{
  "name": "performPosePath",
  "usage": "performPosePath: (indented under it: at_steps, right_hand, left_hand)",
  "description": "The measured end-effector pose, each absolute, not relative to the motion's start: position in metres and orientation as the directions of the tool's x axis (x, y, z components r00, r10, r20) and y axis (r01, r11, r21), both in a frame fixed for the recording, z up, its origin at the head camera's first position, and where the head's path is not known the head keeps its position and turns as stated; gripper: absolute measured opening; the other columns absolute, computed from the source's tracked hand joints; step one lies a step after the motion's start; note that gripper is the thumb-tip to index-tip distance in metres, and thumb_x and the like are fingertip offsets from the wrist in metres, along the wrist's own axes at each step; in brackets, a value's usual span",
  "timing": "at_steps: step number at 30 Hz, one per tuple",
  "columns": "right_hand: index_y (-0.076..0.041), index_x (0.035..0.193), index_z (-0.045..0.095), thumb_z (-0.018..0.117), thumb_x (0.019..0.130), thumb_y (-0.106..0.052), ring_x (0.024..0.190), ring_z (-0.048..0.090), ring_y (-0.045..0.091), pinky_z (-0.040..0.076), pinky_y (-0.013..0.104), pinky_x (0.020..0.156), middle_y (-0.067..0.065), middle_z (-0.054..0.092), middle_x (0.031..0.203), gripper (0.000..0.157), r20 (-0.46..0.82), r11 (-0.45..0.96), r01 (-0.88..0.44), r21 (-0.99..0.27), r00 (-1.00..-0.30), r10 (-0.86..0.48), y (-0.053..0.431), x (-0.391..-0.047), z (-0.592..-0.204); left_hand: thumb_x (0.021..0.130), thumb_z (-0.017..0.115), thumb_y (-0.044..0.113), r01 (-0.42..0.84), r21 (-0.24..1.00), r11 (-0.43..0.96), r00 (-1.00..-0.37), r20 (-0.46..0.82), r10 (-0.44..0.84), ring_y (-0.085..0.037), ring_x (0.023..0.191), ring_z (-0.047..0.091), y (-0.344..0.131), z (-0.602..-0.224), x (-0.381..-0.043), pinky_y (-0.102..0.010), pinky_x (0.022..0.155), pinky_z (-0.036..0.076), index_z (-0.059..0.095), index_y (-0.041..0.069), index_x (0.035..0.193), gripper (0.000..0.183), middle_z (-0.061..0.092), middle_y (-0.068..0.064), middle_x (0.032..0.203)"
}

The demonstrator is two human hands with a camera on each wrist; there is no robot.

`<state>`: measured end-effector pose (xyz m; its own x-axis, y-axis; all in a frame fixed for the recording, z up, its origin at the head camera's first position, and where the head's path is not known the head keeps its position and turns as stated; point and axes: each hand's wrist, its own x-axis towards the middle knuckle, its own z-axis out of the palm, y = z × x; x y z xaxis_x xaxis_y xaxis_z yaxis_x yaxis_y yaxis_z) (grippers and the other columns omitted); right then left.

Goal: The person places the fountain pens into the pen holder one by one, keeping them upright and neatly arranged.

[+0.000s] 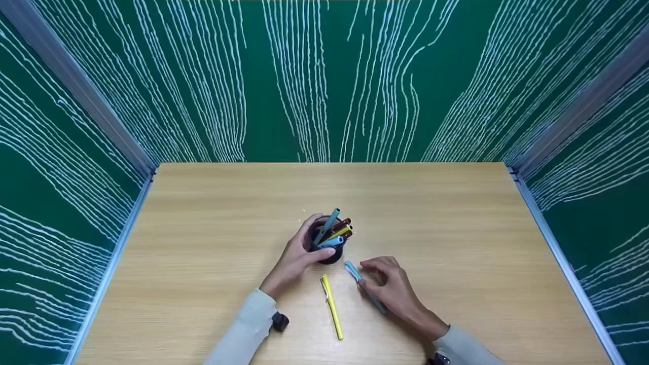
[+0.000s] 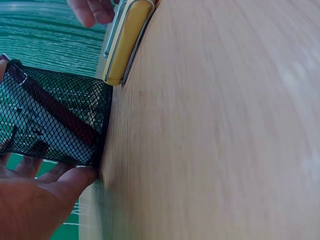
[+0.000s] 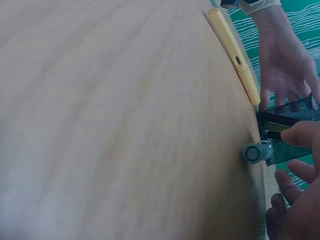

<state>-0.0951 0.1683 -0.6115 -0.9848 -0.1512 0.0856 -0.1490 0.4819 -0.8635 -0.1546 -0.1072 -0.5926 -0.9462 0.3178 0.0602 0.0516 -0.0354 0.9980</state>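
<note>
My left hand wraps around a black mesh pen cup, thumb over the near side of its rim. The cup stands on the table and holds several pens, among them a teal pen, dark red ones and a yellow one. In the left wrist view, the left fingers lie along the mesh near its base. My right hand hovers over a loose blue-teal pen on the table, thumb and fingers parted. The right wrist view shows that pen's end beside the thumb.
A yellow pen lies on the wooden table between my forearms, its clip end toward the cup. Green walls with white streaks enclose the table at the back and both sides, with metal posts at the corners.
</note>
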Motion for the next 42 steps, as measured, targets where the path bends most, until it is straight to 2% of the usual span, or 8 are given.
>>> performPosePath:
  at_steps: [3, 9, 16, 22, 26, 31, 37, 42]
  right_hand:
    - [-0.012, 0.120, 0.083, 0.094, 0.086, -0.007, 0.118, 0.060, 0.022, 0.048, 0.031, 0.104, -0.008, 0.076, 0.116, 0.037, 0.079, 0.487, -0.145, -0.861, -0.985, -0.153, 0.168, -0.094, -0.615]
    - [-0.013, 0.120, 0.083, 0.095, 0.084, -0.006, 0.119, 0.059, 0.021, 0.047, 0.031, 0.105, -0.008, 0.076, 0.114, 0.039, 0.087, 0.494, -0.151, -0.856, -0.985, -0.149, 0.168, -0.093, -0.621]
    - [-0.013, 0.119, 0.083, 0.095, 0.081, -0.005, 0.117, 0.057, 0.018, 0.048, 0.030, 0.103, -0.009, 0.074, 0.113, 0.040, 0.128, 0.514, -0.186, -0.838, -0.981, -0.146, 0.165, -0.090, -0.627]
    - [-0.015, 0.118, 0.083, 0.096, 0.081, -0.007, 0.117, 0.057, 0.019, 0.048, 0.036, 0.104, -0.009, 0.075, 0.113, 0.040, 0.165, 0.527, -0.223, -0.820, -0.974, -0.155, 0.163, -0.091, -0.630]
    - [-0.014, 0.116, 0.083, 0.097, 0.079, -0.007, 0.115, 0.057, 0.019, 0.048, 0.039, 0.102, -0.008, 0.075, 0.111, 0.040, 0.217, 0.554, -0.273, -0.787, -0.962, -0.166, 0.163, -0.090, -0.633]
    - [-0.014, 0.114, 0.084, 0.095, 0.080, -0.006, 0.111, 0.054, 0.017, 0.047, 0.039, 0.096, -0.009, 0.074, 0.111, 0.037, 0.261, 0.589, -0.308, -0.747, -0.951, -0.166, 0.161, -0.089, -0.637]
    - [-0.015, 0.113, 0.084, 0.096, 0.079, -0.008, 0.105, 0.052, 0.015, 0.043, 0.036, 0.091, -0.012, 0.071, 0.106, 0.037, 0.268, 0.617, -0.301, -0.727, -0.952, -0.150, 0.158, -0.090, -0.637]
    - [-0.015, 0.111, 0.084, 0.096, 0.080, -0.012, 0.101, 0.052, 0.015, 0.041, 0.039, 0.090, -0.010, 0.070, 0.102, 0.034, 0.265, 0.645, -0.289, -0.707, -0.954, -0.138, 0.153, -0.091, -0.636]
  left_hand:
    - [0.094, 0.089, 0.017, 0.043, 0.998, -0.045, -0.946, 0.055, 0.320, -0.027, 0.147, 0.050, -0.106, -0.592, -0.154, -0.047, 0.130, 0.032, 0.046, 0.030, 0.166, 0.085, 0.054, -0.006, 0.160]
    - [0.094, 0.090, 0.021, 0.024, 1.000, -0.016, -0.950, 0.028, 0.311, -0.025, 0.149, 0.048, -0.107, -0.591, -0.153, -0.046, 0.131, 0.030, 0.044, 0.036, 0.167, 0.087, 0.051, -0.003, 0.163]
    - [0.095, 0.090, 0.021, 0.012, 1.000, -0.028, -0.950, 0.020, 0.311, -0.026, 0.150, 0.047, -0.108, -0.594, -0.151, -0.047, 0.132, 0.029, 0.042, 0.034, 0.168, 0.088, 0.050, -0.005, 0.164]
    - [0.095, 0.090, 0.021, 0.000, 0.999, -0.040, -0.950, 0.013, 0.311, -0.027, 0.150, 0.047, -0.109, -0.594, -0.151, -0.047, 0.132, 0.029, 0.042, 0.033, 0.168, 0.088, 0.050, -0.005, 0.165]
    - [0.094, 0.090, 0.021, 0.011, 0.999, -0.040, -0.949, 0.023, 0.314, -0.026, 0.149, 0.049, -0.109, -0.594, -0.151, -0.046, 0.131, 0.030, 0.042, 0.035, 0.168, 0.089, 0.051, -0.003, 0.164]
    - [0.095, 0.088, 0.015, 0.057, 0.996, -0.071, -0.940, 0.077, 0.333, -0.027, 0.147, 0.051, -0.107, -0.594, -0.152, -0.048, 0.130, 0.032, 0.044, 0.029, 0.166, 0.085, 0.054, -0.005, 0.161]
    - [0.095, 0.088, 0.014, 0.051, 0.995, -0.080, -0.937, 0.076, 0.341, -0.026, 0.147, 0.051, -0.106, -0.594, -0.153, -0.046, 0.128, 0.034, 0.045, 0.031, 0.166, 0.085, 0.054, -0.004, 0.161]
    - [0.095, 0.088, 0.014, 0.060, 0.997, -0.057, -0.940, 0.075, 0.333, -0.026, 0.148, 0.050, -0.107, -0.593, -0.153, -0.047, 0.129, 0.033, 0.044, 0.030, 0.166, 0.085, 0.054, -0.003, 0.162]
